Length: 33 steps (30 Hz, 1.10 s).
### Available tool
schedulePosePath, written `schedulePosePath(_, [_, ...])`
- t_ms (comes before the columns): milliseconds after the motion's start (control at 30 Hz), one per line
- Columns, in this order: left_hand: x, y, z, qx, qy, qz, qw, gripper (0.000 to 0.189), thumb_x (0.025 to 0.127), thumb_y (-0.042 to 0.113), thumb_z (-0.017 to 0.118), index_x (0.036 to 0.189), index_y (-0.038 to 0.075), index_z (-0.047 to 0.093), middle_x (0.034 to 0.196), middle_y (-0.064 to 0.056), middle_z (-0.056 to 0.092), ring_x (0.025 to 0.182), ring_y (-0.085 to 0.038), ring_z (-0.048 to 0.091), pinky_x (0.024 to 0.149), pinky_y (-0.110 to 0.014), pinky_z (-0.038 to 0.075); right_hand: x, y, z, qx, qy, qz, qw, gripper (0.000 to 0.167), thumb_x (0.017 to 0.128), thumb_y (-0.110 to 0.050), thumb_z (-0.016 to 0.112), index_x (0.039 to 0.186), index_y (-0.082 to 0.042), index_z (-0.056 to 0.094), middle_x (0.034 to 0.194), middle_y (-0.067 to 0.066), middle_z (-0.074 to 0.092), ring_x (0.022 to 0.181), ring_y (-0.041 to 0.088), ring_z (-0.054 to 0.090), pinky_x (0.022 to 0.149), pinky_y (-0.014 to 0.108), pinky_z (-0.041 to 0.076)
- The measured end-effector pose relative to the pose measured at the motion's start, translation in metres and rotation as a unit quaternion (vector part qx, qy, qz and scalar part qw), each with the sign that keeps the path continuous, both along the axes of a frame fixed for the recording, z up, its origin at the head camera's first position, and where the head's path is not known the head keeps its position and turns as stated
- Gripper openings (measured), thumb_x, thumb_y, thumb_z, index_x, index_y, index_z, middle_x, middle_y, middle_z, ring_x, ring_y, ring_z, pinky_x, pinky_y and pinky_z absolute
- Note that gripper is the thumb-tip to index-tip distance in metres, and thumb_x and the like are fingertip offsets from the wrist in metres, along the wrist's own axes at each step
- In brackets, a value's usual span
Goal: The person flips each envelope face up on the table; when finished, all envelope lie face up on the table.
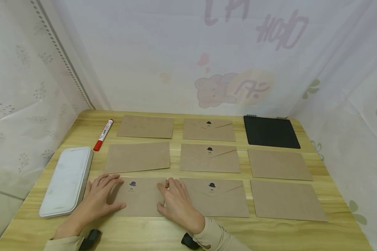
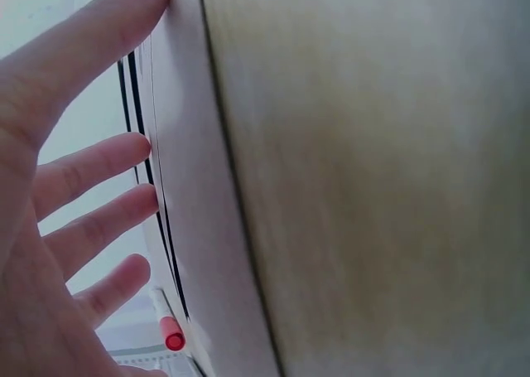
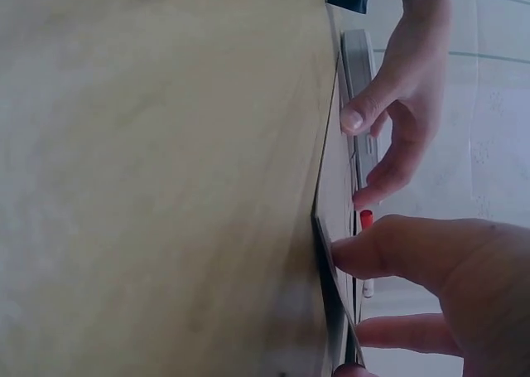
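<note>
A brown paper envelope with a small black hat and moustache print lies at the front left. My left hand rests at its left end, fingers spread and thumb straight on the paper. At the other end, my right hand pinches the envelope's right edge. The right wrist view has that edge raised off the table, thumb on top and a fingertip beneath. Immediately right lies another hat-print envelope, its flap folded down, partly behind my right hand.
Several more brown envelopes lie in rows on the wooden table. A white box sits left of my left hand, with a red-capped marker behind it. A black spiral notebook lies back right. Fabric walls enclose the table.
</note>
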<state>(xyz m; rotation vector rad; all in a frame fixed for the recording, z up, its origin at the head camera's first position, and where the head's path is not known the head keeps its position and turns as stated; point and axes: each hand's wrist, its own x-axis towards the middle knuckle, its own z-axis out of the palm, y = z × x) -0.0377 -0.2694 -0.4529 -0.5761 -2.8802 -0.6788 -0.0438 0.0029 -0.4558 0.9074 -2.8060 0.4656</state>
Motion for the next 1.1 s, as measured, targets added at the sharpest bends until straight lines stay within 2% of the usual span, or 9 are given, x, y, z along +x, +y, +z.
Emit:
schedulePosePath(300, [0.003, 0.002, 0.004, -0.013, -0.016, 0.008, 0.9997, 0.067, 0.06, 0.039, 0.084, 0.114, 0.008, 0.058, 0.126, -0.016, 0.048, 0.12, -0.043, 0.029, 0.083, -0.08, 0.011, 0.002, -0.003, 0.002, 0.024, -0.001, -0.002, 0.9997, 0.038, 0.072, -0.029, 0.073, 0.108, -0.018, 0.067, 0.092, 0.005, 0.046, 0.074, 0.016, 0.037, 0.065, 0.025, 0.029])
schedulePosePath(600, [0.003, 0.006, 0.008, -0.016, -0.024, 0.018, 0.9994, 0.068, 0.059, 0.036, 0.085, 0.114, 0.007, 0.058, 0.125, -0.017, 0.048, 0.121, -0.043, 0.027, 0.084, -0.079, 0.012, 0.002, -0.006, 0.003, 0.025, 0.026, -0.007, 0.9993, 0.033, 0.067, -0.025, 0.074, 0.099, -0.016, 0.071, 0.086, 0.003, 0.039, 0.067, 0.015, 0.032, 0.058, 0.024, 0.024])
schedulePosePath(833, [0.003, 0.005, 0.007, -0.013, -0.006, 0.013, 0.9998, 0.065, 0.059, 0.036, 0.085, 0.112, 0.008, 0.059, 0.122, -0.018, 0.049, 0.119, -0.043, 0.029, 0.083, -0.078, 0.015, 0.003, -0.007, 0.002, 0.028, 0.02, -0.003, 0.9994, 0.036, 0.068, -0.025, 0.075, 0.102, -0.016, 0.071, 0.081, 0.0, 0.037, 0.066, 0.013, 0.029, 0.057, 0.022, 0.021])
schedulePosePath(900, [0.001, 0.003, 0.006, -0.011, 0.011, 0.009, 0.9998, 0.061, 0.06, 0.034, 0.084, 0.109, 0.009, 0.059, 0.12, -0.018, 0.05, 0.118, -0.044, 0.032, 0.083, -0.077, 0.017, 0.003, -0.007, 0.001, 0.027, 0.021, -0.001, 0.9994, 0.036, 0.068, -0.026, 0.075, 0.102, -0.016, 0.071, 0.081, -0.001, 0.038, 0.066, 0.013, 0.029, 0.056, 0.022, 0.021])
schedulePosePath(1033, [-0.005, 0.0, 0.012, -0.004, 0.05, 0.0, 0.9988, 0.051, 0.062, 0.022, 0.084, 0.104, 0.006, 0.061, 0.115, -0.021, 0.055, 0.111, -0.045, 0.039, 0.082, -0.068, 0.027, 0.002, -0.005, 0.002, 0.021, 0.013, -0.001, 0.9997, 0.035, 0.069, -0.026, 0.074, 0.103, -0.016, 0.071, 0.082, -0.001, 0.039, 0.066, 0.013, 0.03, 0.057, 0.022, 0.022])
schedulePosePath(1100, [-0.009, -0.001, 0.018, -0.004, 0.045, 0.008, 0.999, 0.046, 0.064, 0.016, 0.083, 0.103, 0.003, 0.062, 0.11, -0.022, 0.057, 0.105, -0.045, 0.043, 0.08, -0.062, 0.032, 0.003, -0.004, 0.004, 0.008, 0.002, -0.002, 1.0, 0.033, 0.071, -0.026, 0.073, 0.102, -0.016, 0.07, 0.082, -0.001, 0.039, 0.067, 0.012, 0.032, 0.058, 0.021, 0.023])
